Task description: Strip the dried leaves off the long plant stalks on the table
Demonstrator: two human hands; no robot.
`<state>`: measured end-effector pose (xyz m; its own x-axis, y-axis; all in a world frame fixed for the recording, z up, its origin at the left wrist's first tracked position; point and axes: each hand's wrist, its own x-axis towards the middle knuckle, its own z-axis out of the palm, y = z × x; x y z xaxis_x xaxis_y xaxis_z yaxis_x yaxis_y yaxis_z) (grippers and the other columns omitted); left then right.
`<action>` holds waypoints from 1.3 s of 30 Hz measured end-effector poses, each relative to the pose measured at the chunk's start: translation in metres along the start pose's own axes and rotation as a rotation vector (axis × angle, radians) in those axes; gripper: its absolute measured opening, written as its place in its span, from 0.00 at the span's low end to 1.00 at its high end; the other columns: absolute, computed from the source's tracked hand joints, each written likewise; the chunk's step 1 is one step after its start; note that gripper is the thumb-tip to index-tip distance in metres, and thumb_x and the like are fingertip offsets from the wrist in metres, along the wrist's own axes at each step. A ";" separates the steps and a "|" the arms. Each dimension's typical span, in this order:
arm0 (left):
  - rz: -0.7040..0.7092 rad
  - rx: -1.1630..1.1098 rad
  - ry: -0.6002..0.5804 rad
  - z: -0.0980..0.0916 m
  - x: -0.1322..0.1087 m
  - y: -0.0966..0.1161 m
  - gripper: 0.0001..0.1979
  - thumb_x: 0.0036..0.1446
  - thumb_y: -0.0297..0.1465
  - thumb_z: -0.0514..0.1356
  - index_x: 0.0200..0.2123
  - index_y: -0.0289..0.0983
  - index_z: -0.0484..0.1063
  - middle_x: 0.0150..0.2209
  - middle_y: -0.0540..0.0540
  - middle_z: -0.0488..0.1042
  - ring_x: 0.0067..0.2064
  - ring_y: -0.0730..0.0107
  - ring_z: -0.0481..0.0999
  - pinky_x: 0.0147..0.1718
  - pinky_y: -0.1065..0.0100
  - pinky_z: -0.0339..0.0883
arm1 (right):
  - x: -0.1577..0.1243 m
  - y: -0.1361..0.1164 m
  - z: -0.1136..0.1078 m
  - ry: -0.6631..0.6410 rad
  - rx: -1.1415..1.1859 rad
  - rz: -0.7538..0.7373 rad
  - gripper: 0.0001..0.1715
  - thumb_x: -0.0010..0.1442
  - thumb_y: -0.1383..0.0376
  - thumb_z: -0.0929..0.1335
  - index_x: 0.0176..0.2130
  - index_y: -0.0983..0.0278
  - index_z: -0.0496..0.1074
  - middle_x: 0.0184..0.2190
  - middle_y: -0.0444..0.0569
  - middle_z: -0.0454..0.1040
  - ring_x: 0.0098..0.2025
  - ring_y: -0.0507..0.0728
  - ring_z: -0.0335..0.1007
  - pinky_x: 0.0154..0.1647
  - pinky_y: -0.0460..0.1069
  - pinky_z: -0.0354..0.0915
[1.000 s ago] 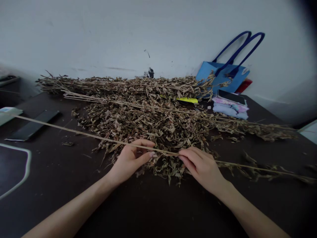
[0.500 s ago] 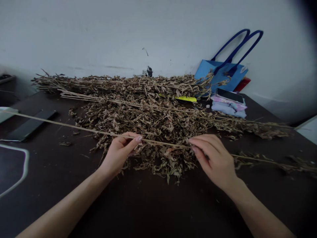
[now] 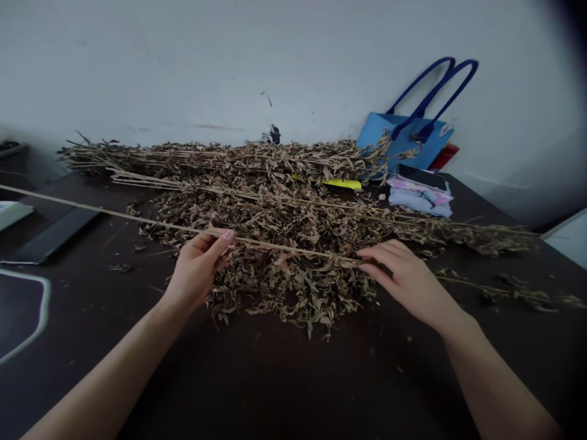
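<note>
A long thin dried stem (image 3: 137, 218) stretches from the far left across the dark table (image 3: 293, 379) to the right, bare on its left part and still leafy at its right end (image 3: 513, 294). My left hand (image 3: 197, 269) pinches the stem between thumb and fingers. My right hand (image 3: 403, 275) is closed around the same stem further right. Both hands hover just above a heap of stripped dry leaves (image 3: 284, 256). Behind it lies a bundle of leafy dried stalks (image 3: 220, 156).
A blue bag with dark handles (image 3: 403, 140) leans on the wall at the back right, with a phone on folded cloth (image 3: 419, 189) in front of it. A yellow object (image 3: 343, 183) lies among the stalks. A dark flat device (image 3: 50, 235) rests at the left.
My hands have moved apart along the stem, the left sliding left and the right sliding right. The stem has risen and shifted leftwards over the leaf heap.
</note>
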<state>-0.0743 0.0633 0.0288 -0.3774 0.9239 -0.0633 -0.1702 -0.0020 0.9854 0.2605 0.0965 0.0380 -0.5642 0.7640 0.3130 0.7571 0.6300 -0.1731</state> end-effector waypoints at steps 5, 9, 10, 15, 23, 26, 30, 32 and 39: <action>0.016 -0.014 0.001 0.000 -0.001 0.001 0.11 0.43 0.36 0.67 0.31 0.37 0.75 0.31 0.50 0.73 0.30 0.77 0.70 0.21 0.79 0.61 | 0.002 -0.002 0.004 0.038 0.015 -0.040 0.08 0.63 0.63 0.61 0.38 0.63 0.68 0.34 0.48 0.71 0.38 0.56 0.63 0.40 0.53 0.61; 0.039 0.018 -0.056 0.001 -0.003 -0.001 0.11 0.45 0.35 0.67 0.34 0.37 0.76 0.33 0.48 0.74 0.30 0.75 0.70 0.24 0.76 0.63 | 0.004 -0.007 0.006 0.056 0.020 -0.065 0.08 0.63 0.64 0.61 0.37 0.63 0.68 0.33 0.48 0.71 0.38 0.56 0.63 0.39 0.52 0.61; 0.057 0.030 -0.079 0.001 -0.003 -0.002 0.11 0.46 0.34 0.66 0.34 0.37 0.76 0.33 0.48 0.74 0.31 0.75 0.70 0.26 0.76 0.63 | 0.004 -0.008 0.006 0.055 0.023 -0.068 0.08 0.63 0.64 0.61 0.37 0.62 0.68 0.33 0.48 0.71 0.38 0.56 0.63 0.39 0.52 0.61; 0.123 0.091 -0.190 -0.001 -0.002 -0.008 0.09 0.49 0.32 0.65 0.35 0.38 0.76 0.36 0.48 0.75 0.34 0.75 0.70 0.32 0.75 0.63 | 0.004 -0.013 0.008 0.047 0.056 -0.070 0.08 0.64 0.65 0.60 0.37 0.62 0.66 0.33 0.48 0.70 0.38 0.56 0.62 0.38 0.51 0.61; 0.159 0.106 -0.238 -0.004 0.000 -0.007 0.08 0.48 0.30 0.65 0.35 0.39 0.76 0.35 0.48 0.76 0.34 0.73 0.71 0.32 0.73 0.64 | 0.004 -0.011 0.010 0.073 0.063 -0.080 0.07 0.64 0.66 0.60 0.38 0.62 0.66 0.32 0.48 0.70 0.38 0.56 0.63 0.38 0.51 0.61; 0.158 0.101 -0.248 -0.005 0.001 -0.007 0.07 0.48 0.30 0.65 0.34 0.39 0.77 0.32 0.49 0.75 0.33 0.73 0.71 0.33 0.73 0.64 | 0.004 -0.011 0.010 0.068 0.059 -0.080 0.08 0.64 0.65 0.59 0.38 0.62 0.66 0.32 0.49 0.70 0.37 0.56 0.63 0.37 0.51 0.61; 0.163 0.096 -0.212 -0.005 0.002 -0.009 0.05 0.49 0.29 0.65 0.32 0.40 0.77 0.32 0.50 0.75 0.34 0.75 0.71 0.33 0.74 0.64 | 0.004 -0.013 0.010 0.058 0.063 -0.090 0.07 0.64 0.66 0.59 0.38 0.62 0.65 0.32 0.48 0.69 0.37 0.56 0.62 0.37 0.51 0.61; 0.167 0.097 -0.203 -0.005 0.002 -0.009 0.05 0.49 0.28 0.65 0.32 0.40 0.77 0.33 0.50 0.76 0.33 0.75 0.71 0.33 0.75 0.63 | 0.004 -0.014 0.010 0.059 0.070 -0.097 0.07 0.64 0.67 0.59 0.38 0.62 0.65 0.32 0.47 0.69 0.36 0.55 0.62 0.37 0.51 0.61; 0.230 0.152 -0.166 -0.004 0.000 -0.006 0.05 0.48 0.29 0.64 0.32 0.38 0.77 0.31 0.48 0.75 0.31 0.73 0.70 0.30 0.73 0.61 | 0.004 -0.014 0.014 0.056 0.077 -0.104 0.06 0.64 0.68 0.60 0.38 0.63 0.66 0.32 0.48 0.70 0.36 0.55 0.62 0.38 0.51 0.61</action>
<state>-0.0773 0.0617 0.0221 -0.2348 0.9556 0.1781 0.0448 -0.1724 0.9840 0.2426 0.0927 0.0283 -0.6176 0.6864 0.3839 0.6666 0.7159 -0.2076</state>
